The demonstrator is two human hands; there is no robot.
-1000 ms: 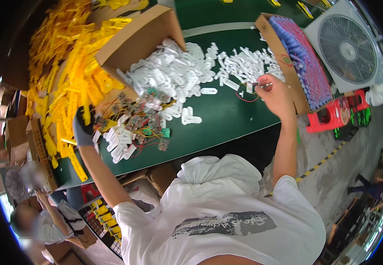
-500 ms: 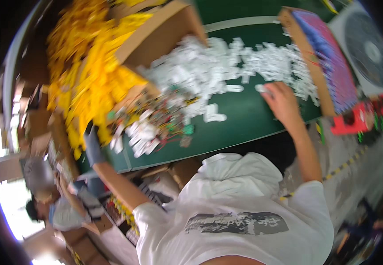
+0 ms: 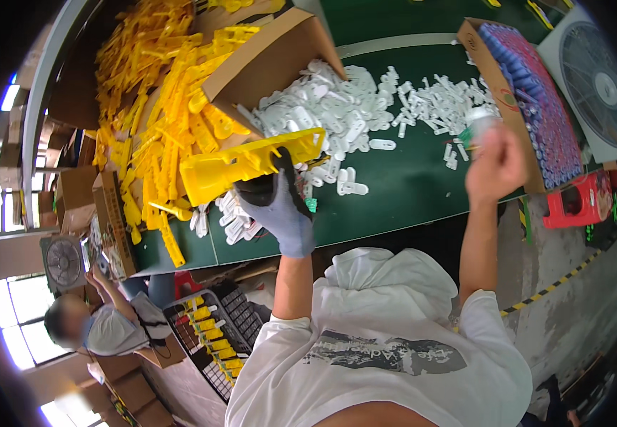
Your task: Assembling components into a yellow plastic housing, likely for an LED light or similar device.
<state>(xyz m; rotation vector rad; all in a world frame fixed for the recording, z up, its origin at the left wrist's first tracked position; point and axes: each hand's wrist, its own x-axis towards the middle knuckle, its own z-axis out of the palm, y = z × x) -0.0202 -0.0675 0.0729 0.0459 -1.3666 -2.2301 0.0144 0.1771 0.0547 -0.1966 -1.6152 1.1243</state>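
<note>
My left hand (image 3: 276,212), in a grey glove with black fingertips, grips a long yellow plastic housing (image 3: 227,171). The housing is held tilted above the green table, its ribbed inner side showing. My bare right hand (image 3: 495,169) is up over the right part of the table, blurred by motion. At its fingertips is a white plastic piece (image 3: 481,114), too smeared to make out its exact kind, with a bit of green beside it. Small white plastic parts (image 3: 440,99) lie behind that hand. Larger white oval covers (image 3: 323,107) are heaped beyond the yellow housing.
Yellow housings (image 3: 173,107) pile up at the left beside an open cardboard box (image 3: 273,57). At the right stand a carton of blue-and-pink cylinders (image 3: 529,92) and a fan (image 3: 600,78). Another person (image 3: 116,324) sits at the far left, near a crate of yellow pieces (image 3: 212,338).
My left hand has come from the yellow pile toward the middle, now with a yellow housing in it. My right hand has moved right and nearer the carton, with a white piece at its fingers.
</note>
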